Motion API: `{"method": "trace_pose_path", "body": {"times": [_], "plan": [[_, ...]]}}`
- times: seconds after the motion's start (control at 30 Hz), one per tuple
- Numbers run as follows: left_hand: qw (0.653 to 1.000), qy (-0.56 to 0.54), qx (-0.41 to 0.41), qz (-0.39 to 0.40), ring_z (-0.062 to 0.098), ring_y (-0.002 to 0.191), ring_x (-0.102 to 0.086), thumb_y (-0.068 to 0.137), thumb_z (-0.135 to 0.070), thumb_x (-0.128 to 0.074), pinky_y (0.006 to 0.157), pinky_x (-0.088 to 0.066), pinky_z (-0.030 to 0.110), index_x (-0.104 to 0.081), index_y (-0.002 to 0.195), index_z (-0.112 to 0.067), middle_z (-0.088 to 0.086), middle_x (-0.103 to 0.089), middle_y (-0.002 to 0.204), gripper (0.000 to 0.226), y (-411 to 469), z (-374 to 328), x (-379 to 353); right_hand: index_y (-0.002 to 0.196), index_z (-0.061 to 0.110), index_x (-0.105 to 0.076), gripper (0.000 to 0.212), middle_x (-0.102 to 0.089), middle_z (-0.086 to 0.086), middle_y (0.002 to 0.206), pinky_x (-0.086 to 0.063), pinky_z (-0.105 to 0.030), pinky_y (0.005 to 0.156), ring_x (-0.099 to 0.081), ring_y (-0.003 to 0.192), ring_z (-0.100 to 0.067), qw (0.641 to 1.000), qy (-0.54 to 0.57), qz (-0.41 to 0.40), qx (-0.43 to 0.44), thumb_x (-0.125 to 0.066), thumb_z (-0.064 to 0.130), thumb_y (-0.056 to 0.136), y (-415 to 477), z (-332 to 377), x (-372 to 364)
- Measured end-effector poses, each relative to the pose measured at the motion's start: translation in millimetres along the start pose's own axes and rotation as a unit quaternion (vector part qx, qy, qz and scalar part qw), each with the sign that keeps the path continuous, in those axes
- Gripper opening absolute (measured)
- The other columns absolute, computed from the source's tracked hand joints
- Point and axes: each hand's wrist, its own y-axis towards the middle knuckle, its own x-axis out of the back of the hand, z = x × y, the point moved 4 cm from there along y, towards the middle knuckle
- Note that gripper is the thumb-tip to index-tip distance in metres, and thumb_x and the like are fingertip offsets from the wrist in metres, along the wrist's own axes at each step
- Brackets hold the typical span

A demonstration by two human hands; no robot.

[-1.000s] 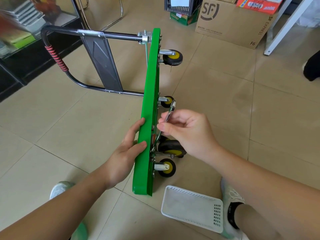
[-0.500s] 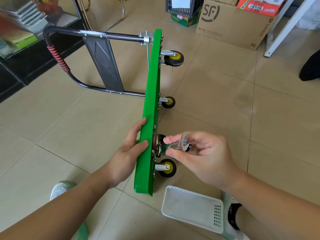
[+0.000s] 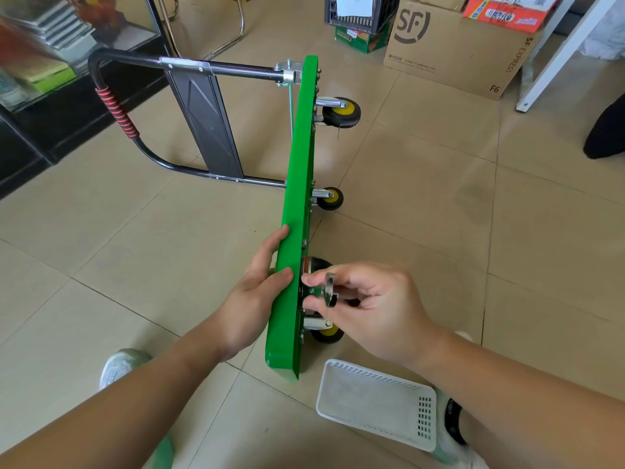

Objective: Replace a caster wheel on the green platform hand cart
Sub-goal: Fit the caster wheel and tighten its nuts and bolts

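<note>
Lower than a second ago, the right hand (image 3: 368,306) pinches a wrench (image 3: 329,289) in its grip at the near caster (image 3: 319,263); left hand (image 3: 257,292) clasps the upended cart (image 3: 297,198). Bolt step, seemingly; next, seat and turn.

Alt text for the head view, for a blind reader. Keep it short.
A right hand pinches a wrench against the underside of a green cart that stands on its side on a tiled floor, beside a caster. The left hand holds the cart's upper edge, and a white basket lies on the floor nearby.
</note>
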Motion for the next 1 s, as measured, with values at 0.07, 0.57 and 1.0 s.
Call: {"method": "trace_pose_path", "body": {"times": [0.07, 0.57, 1.0], "plan": [[1.000, -0.002, -0.004, -0.001, 0.033, 0.116, -0.063, 0.096, -0.027, -0.050, 0.101, -0.052, 0.046, -0.036, 0.144, -0.056, -0.001, -0.062, 0.137, 0.058, 0.3, -0.7, -0.7, 0.099, 0.013, -0.078, 0.026, -0.078, -0.003, 0.100, -0.061, -0.030, 0.085, -0.076, 0.092, -0.013, 0.999, 0.027, 0.010, -0.019, -0.084, 0.002, 0.077, 7.1, 0.4, -3.0], [1.000, 0.013, -0.001, 0.017, 0.048, 0.116, -0.054, 0.093, -0.035, -0.051, 0.103, -0.044, 0.062, -0.034, 0.143, -0.061, 0.020, -0.056, 0.131, 0.059, 2.6, 0.3, 5.7, 0.094, 0.019, -0.075, 0.021, -0.078, -0.002, 0.089, -0.061, -0.031, 0.079, -0.074, 0.082, -0.014, 0.982, 0.087, 0.023, -0.164, -0.080, 0.002, 0.082, 68.0, -21.3, -1.9], [0.999, 0.032, -0.008, 0.007, 0.038, 0.114, -0.059, 0.091, -0.038, -0.050, 0.103, -0.048, 0.056, -0.035, 0.136, -0.069, 0.002, -0.056, 0.138, 0.057, 0.9, 0.5, 2.9, 0.098, 0.003, -0.074, 0.024, -0.078, -0.008, 0.099, -0.060, -0.030, 0.086, -0.076, 0.092, -0.018, 0.993, 0.091, -0.009, -0.071, -0.081, -0.005, 0.076, 17.1, 9.5, 16.8]]}}
